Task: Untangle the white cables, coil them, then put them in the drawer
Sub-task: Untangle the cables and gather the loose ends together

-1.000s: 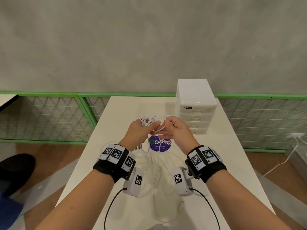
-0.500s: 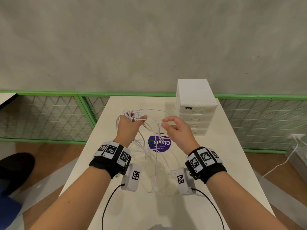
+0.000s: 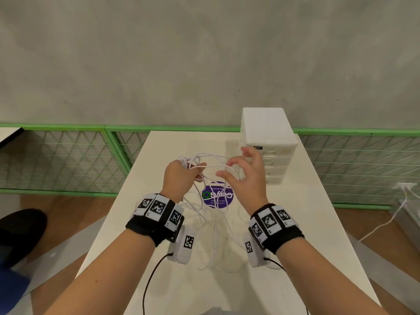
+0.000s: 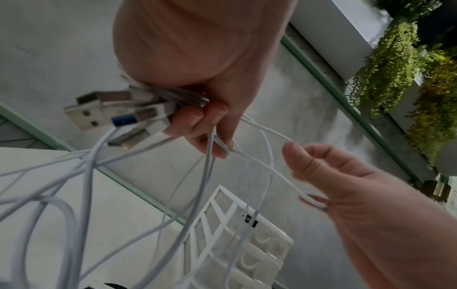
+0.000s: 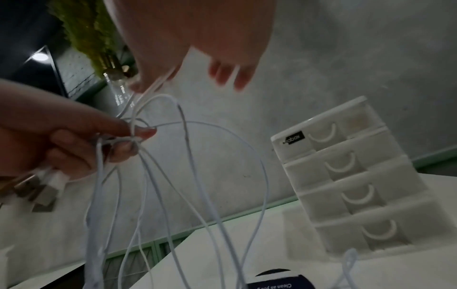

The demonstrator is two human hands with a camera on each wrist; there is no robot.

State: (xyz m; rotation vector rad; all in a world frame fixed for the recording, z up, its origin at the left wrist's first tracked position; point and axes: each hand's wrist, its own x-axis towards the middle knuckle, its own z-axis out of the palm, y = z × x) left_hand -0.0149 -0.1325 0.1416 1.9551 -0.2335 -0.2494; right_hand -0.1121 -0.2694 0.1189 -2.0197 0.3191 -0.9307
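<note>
My left hand (image 3: 193, 172) is raised over the table and grips a bunch of white cables (image 3: 211, 226). Their USB plugs (image 4: 99, 111) stick out of the fist, and the left wrist view shows the fingers (image 4: 197, 121) curled round the strands. Long loops hang from the fist down onto the table (image 3: 306, 223). My right hand (image 3: 236, 169) hovers to the right with its fingers spread. One cable loop (image 4: 272, 168) runs across its thumb and a fingertip (image 4: 314, 201). The white four-drawer unit (image 3: 268, 133) stands behind the right hand, all drawers closed (image 5: 346, 176).
A round purple sticker (image 3: 217, 196) lies on the table under the hanging loops. Green-framed mesh fencing (image 3: 68, 155) runs behind the table. A dark shoe (image 3: 20, 233) shows on the floor at left, and another white cord (image 3: 386, 223) trails across the floor at right.
The hands, together at first, have drawn apart. The left carried the bundle up and left; the right let go of its pinch, spread its fingers and rose toward the drawer unit.
</note>
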